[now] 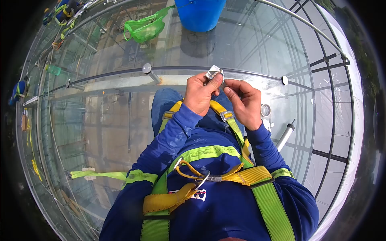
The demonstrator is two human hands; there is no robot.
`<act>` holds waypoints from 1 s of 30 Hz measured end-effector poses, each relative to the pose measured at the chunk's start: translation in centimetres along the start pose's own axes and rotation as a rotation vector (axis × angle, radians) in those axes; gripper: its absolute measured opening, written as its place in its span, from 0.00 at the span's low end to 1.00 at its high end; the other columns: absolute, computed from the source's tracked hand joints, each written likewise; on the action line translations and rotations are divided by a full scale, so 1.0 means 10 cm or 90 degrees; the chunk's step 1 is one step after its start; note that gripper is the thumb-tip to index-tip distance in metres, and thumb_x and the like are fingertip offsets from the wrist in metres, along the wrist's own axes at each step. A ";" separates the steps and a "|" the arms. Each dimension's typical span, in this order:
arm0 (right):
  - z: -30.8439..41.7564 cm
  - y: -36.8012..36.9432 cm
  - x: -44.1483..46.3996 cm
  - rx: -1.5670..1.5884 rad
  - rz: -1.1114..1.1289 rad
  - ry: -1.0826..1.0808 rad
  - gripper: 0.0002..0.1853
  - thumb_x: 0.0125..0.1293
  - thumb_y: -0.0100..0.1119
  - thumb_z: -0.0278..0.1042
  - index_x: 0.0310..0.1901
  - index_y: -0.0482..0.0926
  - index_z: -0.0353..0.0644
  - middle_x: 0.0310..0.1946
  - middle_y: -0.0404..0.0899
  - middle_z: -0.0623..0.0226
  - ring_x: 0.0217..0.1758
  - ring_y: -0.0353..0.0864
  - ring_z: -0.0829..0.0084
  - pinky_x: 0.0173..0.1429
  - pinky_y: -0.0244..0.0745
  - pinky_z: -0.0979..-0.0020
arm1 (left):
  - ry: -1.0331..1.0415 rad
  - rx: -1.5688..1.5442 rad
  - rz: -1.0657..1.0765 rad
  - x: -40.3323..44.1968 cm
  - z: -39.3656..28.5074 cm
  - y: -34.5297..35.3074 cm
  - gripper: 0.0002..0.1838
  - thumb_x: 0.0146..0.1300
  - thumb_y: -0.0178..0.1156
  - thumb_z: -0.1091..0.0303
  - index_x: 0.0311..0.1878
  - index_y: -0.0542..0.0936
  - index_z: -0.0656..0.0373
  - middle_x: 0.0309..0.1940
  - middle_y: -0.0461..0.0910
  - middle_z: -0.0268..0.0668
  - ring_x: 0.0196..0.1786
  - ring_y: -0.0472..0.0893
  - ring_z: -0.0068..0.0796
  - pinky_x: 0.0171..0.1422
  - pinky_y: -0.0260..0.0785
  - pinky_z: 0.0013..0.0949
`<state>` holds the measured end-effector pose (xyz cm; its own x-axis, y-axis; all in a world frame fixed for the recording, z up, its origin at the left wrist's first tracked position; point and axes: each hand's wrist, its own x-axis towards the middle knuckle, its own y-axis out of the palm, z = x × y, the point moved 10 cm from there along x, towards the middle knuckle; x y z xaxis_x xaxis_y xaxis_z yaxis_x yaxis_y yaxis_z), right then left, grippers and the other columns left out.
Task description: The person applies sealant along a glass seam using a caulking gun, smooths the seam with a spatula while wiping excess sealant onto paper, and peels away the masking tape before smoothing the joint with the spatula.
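Just above my lap, my left hand [200, 93] pinches a small white and silvery packet [214, 72] between thumb and fingers. Close beside it on the right, my right hand [243, 101] has its thumb and forefinger pressed together at the packet's lower right side. Whatever lies between those fingertips is too small to make out. A roll of tape [265, 110] lies on the glass to the right of my right hand. Beyond my right sleeve is a sealant gun or tube [286, 137] with a dark tip.
A blue bucket [200, 15] stands on the glass ahead, with a green plastic bag [145, 29] to its left. Round metal fittings [147, 68] line the glass joint. A green bottle [52, 70] lies farther left. People in harnesses [66, 11] are at the far upper left.
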<state>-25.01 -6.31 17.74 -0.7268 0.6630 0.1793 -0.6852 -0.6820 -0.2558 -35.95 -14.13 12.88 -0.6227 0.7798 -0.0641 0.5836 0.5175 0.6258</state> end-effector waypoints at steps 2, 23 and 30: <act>-0.03 -0.03 -0.01 0.009 -0.006 0.012 0.09 0.63 0.64 0.23 0.44 0.84 0.33 0.33 0.84 0.64 0.34 0.82 0.77 0.41 0.76 0.75 | -0.027 -0.024 -0.011 0.02 0.04 -0.03 0.08 0.66 0.65 0.68 0.37 0.82 0.64 0.29 0.79 0.30 0.27 0.72 0.17 0.31 0.65 0.23; -0.58 -0.24 0.15 0.011 -0.086 0.115 0.10 0.65 0.62 0.24 0.47 0.82 0.31 0.38 0.85 0.61 0.43 0.81 0.75 0.50 0.76 0.72 | -0.052 0.120 -0.087 0.49 0.06 -1.08 0.10 0.66 0.64 0.68 0.45 0.81 0.65 0.31 0.80 0.32 0.28 0.76 0.19 0.32 0.71 0.25; -2.65 -1.00 0.28 -0.203 -0.192 0.256 0.05 0.65 0.56 0.20 0.42 0.79 0.33 0.32 0.81 0.69 0.32 0.77 0.80 0.36 0.73 0.75 | 0.083 0.307 -0.268 1.81 -0.94 -2.33 0.19 0.66 0.63 0.71 0.58 0.75 0.68 0.35 0.82 0.37 0.31 0.79 0.21 0.30 0.76 0.26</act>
<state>-18.98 10.56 -4.37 -0.3851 0.9202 -0.0695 -0.7648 -0.3604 -0.5340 -65.68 -15.39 4.47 -0.8891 0.4432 -0.1139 0.4262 0.8927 0.1464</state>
